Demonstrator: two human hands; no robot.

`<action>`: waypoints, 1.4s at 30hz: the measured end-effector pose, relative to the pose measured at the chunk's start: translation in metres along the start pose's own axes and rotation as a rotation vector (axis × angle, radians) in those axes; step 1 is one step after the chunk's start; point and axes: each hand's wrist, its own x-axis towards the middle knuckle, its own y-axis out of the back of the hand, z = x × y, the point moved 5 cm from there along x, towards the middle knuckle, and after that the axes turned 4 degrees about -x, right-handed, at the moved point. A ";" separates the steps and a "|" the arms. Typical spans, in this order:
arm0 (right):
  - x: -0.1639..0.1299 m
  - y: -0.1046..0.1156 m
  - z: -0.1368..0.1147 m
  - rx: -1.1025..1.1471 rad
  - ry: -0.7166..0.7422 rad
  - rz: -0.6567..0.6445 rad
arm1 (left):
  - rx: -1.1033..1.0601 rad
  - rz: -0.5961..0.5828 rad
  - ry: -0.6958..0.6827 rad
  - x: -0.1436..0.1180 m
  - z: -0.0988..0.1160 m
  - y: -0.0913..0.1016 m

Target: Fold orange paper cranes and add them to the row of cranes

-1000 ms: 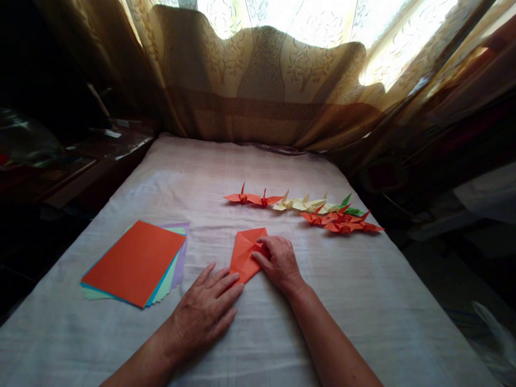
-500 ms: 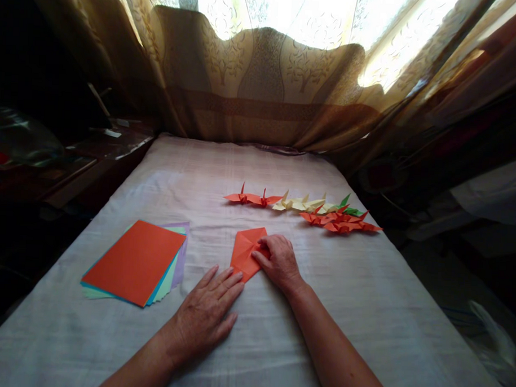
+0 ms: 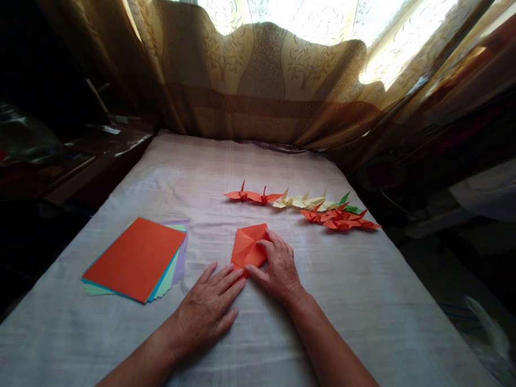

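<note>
A creased, partly folded piece of orange paper [image 3: 247,247] lies flat on the cloth in front of me. My left hand [image 3: 209,302] rests palm down, fingers stretched out, its fingertips on the paper's lower left corner. Along the right edge sits my right hand [image 3: 278,265], its fingers apart. The right index finger reaches the upper right side of the paper, and the thumb touches the lower edge near my left fingertips. Part of the paper's right edge is hidden under the right fingers.
A stack of coloured sheets [image 3: 135,260], orange on top, lies at left. Several folded paper cranes in orange [image 3: 344,221], cream [image 3: 300,202] and green [image 3: 351,208] stand at the back right. The white cloth [image 3: 200,163] reaches a curtain [image 3: 262,81].
My right thumb has moved from the middle of the paper down to its lower edge, and the right fingers have spread along its right side. My left hand stays nearly still.
</note>
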 end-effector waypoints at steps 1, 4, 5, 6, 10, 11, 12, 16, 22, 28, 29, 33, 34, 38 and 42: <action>-0.002 -0.002 -0.001 -0.017 -0.002 -0.018 | -0.006 0.003 0.000 0.000 0.000 0.000; -0.005 -0.005 0.001 -0.050 -0.018 -0.053 | -0.029 0.011 0.008 0.000 0.000 0.002; -0.005 -0.005 0.003 -0.060 -0.033 -0.054 | -0.035 0.010 0.011 0.000 0.000 0.002; -0.004 -0.005 0.006 -0.071 -0.052 -0.049 | -0.038 0.007 0.013 0.000 0.000 0.002; -0.001 -0.003 0.024 -0.124 -0.139 0.000 | -0.044 -0.002 0.012 0.000 -0.001 0.001; 0.000 -0.003 0.028 -0.135 -0.156 0.013 | -0.044 0.002 0.010 0.000 -0.001 0.001; 0.001 -0.003 0.033 -0.146 -0.173 0.023 | -0.043 0.007 0.008 0.000 -0.001 0.001; 0.004 -0.004 0.045 -0.187 -0.227 0.030 | -0.025 0.011 0.006 -0.001 -0.001 -0.001; 0.006 0.016 0.028 -0.092 -0.036 0.194 | -0.029 0.023 -0.009 0.000 -0.002 0.000; 0.003 0.005 -0.014 0.102 0.310 -0.092 | -0.024 0.000 -0.008 0.000 -0.003 -0.001; 0.003 0.000 -0.017 0.092 0.298 -0.135 | -0.030 -0.006 -0.010 0.000 -0.003 -0.001; 0.003 -0.009 -0.018 0.079 0.239 -0.213 | -0.076 -0.022 -0.030 -0.004 -0.009 -0.002; 0.003 -0.009 -0.017 0.083 0.232 -0.215 | -0.089 -0.030 -0.037 -0.005 -0.010 -0.001; 0.003 -0.006 -0.015 0.092 0.220 -0.218 | -0.102 -0.065 -0.060 -0.011 -0.014 0.001; 0.003 -0.006 -0.015 0.091 0.215 -0.225 | -0.083 -0.065 -0.084 -0.017 -0.017 0.006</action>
